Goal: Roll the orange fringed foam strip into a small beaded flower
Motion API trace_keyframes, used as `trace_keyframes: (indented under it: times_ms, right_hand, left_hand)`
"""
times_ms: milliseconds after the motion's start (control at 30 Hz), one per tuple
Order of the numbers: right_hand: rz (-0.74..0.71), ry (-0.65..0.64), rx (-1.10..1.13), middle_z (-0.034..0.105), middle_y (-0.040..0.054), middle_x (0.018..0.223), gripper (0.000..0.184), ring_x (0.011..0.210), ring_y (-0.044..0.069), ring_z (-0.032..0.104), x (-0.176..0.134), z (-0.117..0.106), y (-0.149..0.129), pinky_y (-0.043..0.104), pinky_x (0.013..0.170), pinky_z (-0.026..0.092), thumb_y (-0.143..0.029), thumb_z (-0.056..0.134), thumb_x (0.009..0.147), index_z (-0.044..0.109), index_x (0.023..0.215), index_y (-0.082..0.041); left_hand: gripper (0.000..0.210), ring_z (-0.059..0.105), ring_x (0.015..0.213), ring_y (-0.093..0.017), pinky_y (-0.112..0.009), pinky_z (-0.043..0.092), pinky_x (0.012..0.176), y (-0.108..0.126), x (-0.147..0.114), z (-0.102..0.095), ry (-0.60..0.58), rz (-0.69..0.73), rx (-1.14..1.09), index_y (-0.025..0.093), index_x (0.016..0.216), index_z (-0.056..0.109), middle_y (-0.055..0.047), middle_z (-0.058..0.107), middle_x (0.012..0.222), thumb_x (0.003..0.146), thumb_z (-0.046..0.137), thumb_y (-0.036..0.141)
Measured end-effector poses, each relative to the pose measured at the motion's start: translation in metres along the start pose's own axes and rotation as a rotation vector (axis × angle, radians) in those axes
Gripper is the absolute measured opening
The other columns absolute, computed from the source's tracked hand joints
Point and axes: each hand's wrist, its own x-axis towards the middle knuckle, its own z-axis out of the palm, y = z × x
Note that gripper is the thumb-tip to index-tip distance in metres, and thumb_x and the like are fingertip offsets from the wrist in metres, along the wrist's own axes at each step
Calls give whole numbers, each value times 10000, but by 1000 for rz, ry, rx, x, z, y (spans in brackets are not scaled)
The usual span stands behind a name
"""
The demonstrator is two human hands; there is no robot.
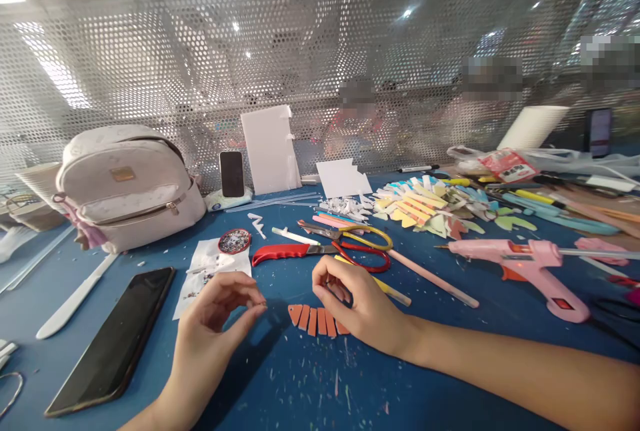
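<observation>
Several flat orange pieces [313, 322] lie in a row on the blue table, the leftmost one pointed with a small dark dot. My left hand [215, 324] hovers left of them, thumb and fingertips pinched together; anything between them is too small to name. At the row's right end is my right hand [360, 304], its fingers curled toward the thumb and covering part of the last pieces. What it holds, if anything, is hidden. Just beyond lie scissors [377, 264] with red and yellow handles and a red-handled cutter [283, 254].
A pink glue gun [520, 261] rests at right, near a heap of cut paper scraps [420, 201]. Left are a large phone [117, 338], a white plastic knife [75, 298], a backpack [125, 184] and a paper sheet [200, 264] bearing a round red-rimmed dish [235, 242].
</observation>
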Motion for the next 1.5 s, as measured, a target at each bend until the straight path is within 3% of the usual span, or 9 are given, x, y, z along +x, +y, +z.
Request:
trace_keyframes:
  times_ms: [700, 1000, 1500]
  right_hand:
    - [-60, -54, 89, 516, -30, 718, 70, 547, 93, 398, -1, 2, 2, 228, 512, 348, -160, 511, 892, 508, 833, -199]
    - [-113, -88, 105, 548, -17, 724, 111, 544, 84, 436, -1, 3, 1, 212, 516, 377, -254, 535, 941, 558, 860, -182]
    - [-142, -168, 264, 629, 28, 822, 107, 628, 92, 589, -2, 6, 5, 202, 577, 464, -248, 601, 939, 642, 920, -151]
  left_hand:
    - [233, 652, 710, -157, -277, 560, 692, 0, -4, 2, -56, 22, 53, 234, 919, 647, 10, 700, 750, 752, 736, 99]
    - [260, 654, 722, -123, -224, 546, 719, -3, -6, 3, -124, 34, 72, 259, 954, 631, 42, 713, 764, 779, 714, 86]
    - [244, 697, 742, -128, -226, 557, 745, -7, -9, 17, -207, 13, 194, 237, 982, 592, 45, 707, 739, 797, 715, 137]
